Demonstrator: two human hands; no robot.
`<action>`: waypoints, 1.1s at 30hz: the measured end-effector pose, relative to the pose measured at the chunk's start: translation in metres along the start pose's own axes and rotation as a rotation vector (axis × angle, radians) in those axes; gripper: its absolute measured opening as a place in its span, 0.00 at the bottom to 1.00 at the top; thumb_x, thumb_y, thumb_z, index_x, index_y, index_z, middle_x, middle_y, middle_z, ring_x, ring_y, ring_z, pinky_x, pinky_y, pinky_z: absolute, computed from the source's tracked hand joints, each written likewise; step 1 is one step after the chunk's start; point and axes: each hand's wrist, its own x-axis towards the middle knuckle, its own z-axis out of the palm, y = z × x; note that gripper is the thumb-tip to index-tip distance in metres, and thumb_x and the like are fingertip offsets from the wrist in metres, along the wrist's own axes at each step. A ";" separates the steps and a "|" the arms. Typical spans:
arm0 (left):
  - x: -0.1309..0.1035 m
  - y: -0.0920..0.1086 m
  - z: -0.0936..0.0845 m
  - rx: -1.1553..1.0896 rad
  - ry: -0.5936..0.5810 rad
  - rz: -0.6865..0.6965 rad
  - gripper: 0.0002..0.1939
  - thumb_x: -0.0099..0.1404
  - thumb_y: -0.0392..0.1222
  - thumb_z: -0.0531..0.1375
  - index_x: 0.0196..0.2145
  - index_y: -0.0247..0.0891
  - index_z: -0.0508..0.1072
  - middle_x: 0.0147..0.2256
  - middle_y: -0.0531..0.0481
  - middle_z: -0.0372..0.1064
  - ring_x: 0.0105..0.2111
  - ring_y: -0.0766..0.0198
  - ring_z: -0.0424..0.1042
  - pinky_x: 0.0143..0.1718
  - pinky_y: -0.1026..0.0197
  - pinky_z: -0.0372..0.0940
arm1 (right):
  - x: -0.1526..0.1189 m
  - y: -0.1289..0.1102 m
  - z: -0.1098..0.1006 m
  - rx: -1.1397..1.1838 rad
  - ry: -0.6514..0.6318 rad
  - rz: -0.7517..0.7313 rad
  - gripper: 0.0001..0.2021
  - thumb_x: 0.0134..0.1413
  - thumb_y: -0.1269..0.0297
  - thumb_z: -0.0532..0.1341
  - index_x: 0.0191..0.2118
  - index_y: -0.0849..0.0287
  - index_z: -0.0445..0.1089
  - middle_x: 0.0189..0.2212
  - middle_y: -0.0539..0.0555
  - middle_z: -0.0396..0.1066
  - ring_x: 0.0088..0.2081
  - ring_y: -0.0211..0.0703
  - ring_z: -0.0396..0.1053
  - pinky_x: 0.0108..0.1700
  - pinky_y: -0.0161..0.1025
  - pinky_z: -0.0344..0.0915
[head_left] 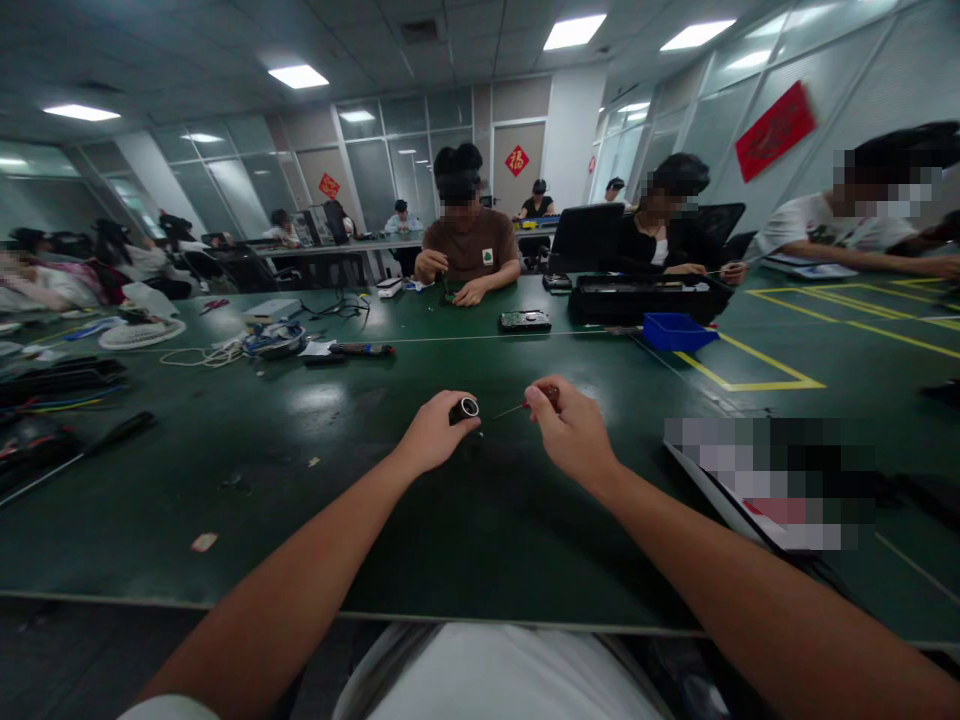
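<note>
My left hand (433,432) is wrapped round a short black cylinder (466,408) with a pale ring at its near end; its exact kind I cannot make out. In my right hand (574,430) is a small screwdriver (512,410), its thin shaft pointing left toward the cylinder. A gap separates the shaft's tip from the cylinder. Both hands are over the green table (420,560), and a tiny light speck shows below the cylinder.
Ahead lie a hard drive (525,320), a blue bin (679,332) and a black case (645,297). At left are tangled cables (217,352) and a dark rod-like tool (127,430). A flat, partly blurred item (720,490) rests at right. Across the table sits a person (469,240).
</note>
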 end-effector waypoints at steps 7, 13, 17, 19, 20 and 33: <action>0.003 -0.003 -0.003 -0.232 0.072 -0.217 0.18 0.70 0.46 0.53 0.56 0.40 0.66 0.38 0.48 0.71 0.36 0.60 0.72 0.42 0.57 0.66 | -0.002 -0.003 -0.001 0.054 0.008 0.016 0.13 0.65 0.55 0.55 0.36 0.56 0.70 0.23 0.50 0.71 0.25 0.41 0.67 0.29 0.38 0.58; 0.000 0.008 -0.015 0.050 -0.105 -0.054 0.09 0.65 0.47 0.59 0.39 0.40 0.73 0.37 0.48 0.73 0.38 0.58 0.72 0.40 0.57 0.64 | -0.002 -0.003 0.000 0.088 0.015 0.026 0.13 0.65 0.54 0.55 0.36 0.56 0.69 0.24 0.50 0.71 0.26 0.41 0.68 0.30 0.38 0.59; -0.004 0.010 -0.017 0.186 -0.331 0.015 0.12 0.65 0.43 0.58 0.45 0.42 0.76 0.42 0.47 0.76 0.42 0.55 0.74 0.45 0.55 0.65 | -0.002 -0.004 -0.001 0.088 0.004 0.026 0.13 0.66 0.54 0.54 0.36 0.56 0.69 0.24 0.50 0.71 0.26 0.42 0.68 0.31 0.39 0.60; -0.005 0.007 -0.017 0.236 -0.425 0.022 0.15 0.65 0.47 0.60 0.48 0.44 0.77 0.45 0.46 0.76 0.44 0.53 0.75 0.46 0.54 0.66 | -0.002 -0.003 -0.001 0.084 -0.002 0.024 0.13 0.66 0.54 0.54 0.36 0.56 0.69 0.24 0.50 0.71 0.26 0.42 0.68 0.31 0.39 0.61; -0.005 0.006 -0.016 0.256 -0.458 0.020 0.16 0.64 0.49 0.61 0.48 0.44 0.77 0.46 0.46 0.76 0.44 0.52 0.75 0.46 0.54 0.66 | -0.002 -0.003 -0.001 0.084 -0.005 0.024 0.13 0.66 0.54 0.54 0.37 0.56 0.70 0.24 0.50 0.71 0.26 0.42 0.68 0.30 0.38 0.61; 0.000 0.003 -0.023 0.103 -0.384 -0.025 0.14 0.65 0.51 0.61 0.44 0.41 0.78 0.42 0.47 0.77 0.38 0.57 0.76 0.40 0.57 0.67 | -0.002 0.000 0.002 0.092 -0.028 0.017 0.13 0.66 0.54 0.55 0.37 0.56 0.70 0.24 0.49 0.71 0.26 0.41 0.69 0.30 0.38 0.60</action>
